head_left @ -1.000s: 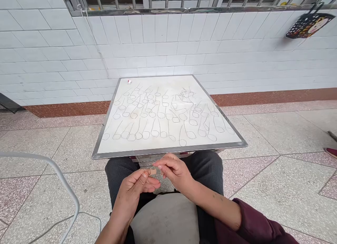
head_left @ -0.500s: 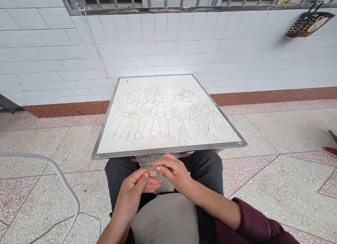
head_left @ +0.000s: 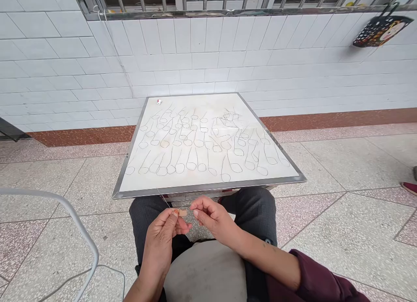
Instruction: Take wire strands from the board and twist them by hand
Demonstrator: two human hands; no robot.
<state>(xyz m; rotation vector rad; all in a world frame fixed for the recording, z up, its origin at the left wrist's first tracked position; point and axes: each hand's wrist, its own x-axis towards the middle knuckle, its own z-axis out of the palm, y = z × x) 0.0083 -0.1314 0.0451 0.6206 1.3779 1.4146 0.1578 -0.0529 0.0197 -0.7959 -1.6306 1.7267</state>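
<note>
My left hand (head_left: 159, 239) is closed in a pinch on a small flat tan piece (head_left: 183, 213), whose outer end sticks out past the thumb and forefinger. From that grip a thin wire (head_left: 163, 198) slants up and left to the table's near edge. My right hand (head_left: 216, 218) is just to the right, thumb and forefinger drawn together beside the tan piece; what they pinch is too fine to make out. Both hands are over my lap. Beyond them, many thin wires bent into loops with straight tails (head_left: 235, 167) lie in rough rows on the white table (head_left: 195, 184).
A tangled heap of wires (head_left: 230, 116) lies at the table's back right, and a small white and red item (head_left: 159, 102) at its back left corner. A grey curved tube (head_left: 80, 226) stands at left. Behind is a tiled wall (head_left: 208, 58) with a hanging bag (head_left: 381, 31).
My left hand has shifted slightly left with the tan piece, and my right fingers have moved a little down and closer together. The wire's upper end has swung left.
</note>
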